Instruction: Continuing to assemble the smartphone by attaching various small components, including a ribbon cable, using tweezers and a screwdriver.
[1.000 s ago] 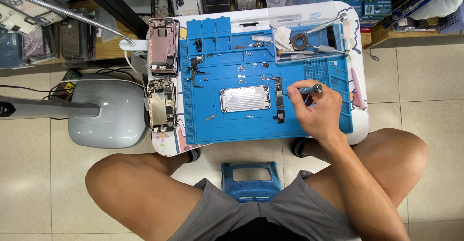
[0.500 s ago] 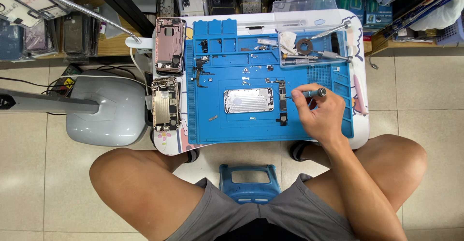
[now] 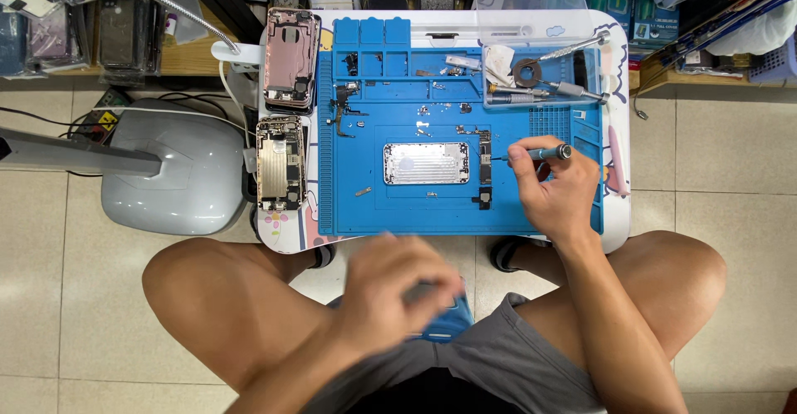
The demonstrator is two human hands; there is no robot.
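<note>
Two hands, two jobs: our right hand [image 3: 554, 191] grips a slim screwdriver [image 3: 540, 153], tip at the narrow logic board [image 3: 485, 169] beside the silver phone shell [image 3: 426, 163] on the blue mat [image 3: 398, 206] (screw work, we judge); our blurred left hand [image 3: 397, 293] hovers over the lap, grasp unclear. Steadying the board seems next.

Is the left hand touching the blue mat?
No, the left hand is blurred above the lap, off the blue mat, while the right hand holds a screwdriver.
</note>
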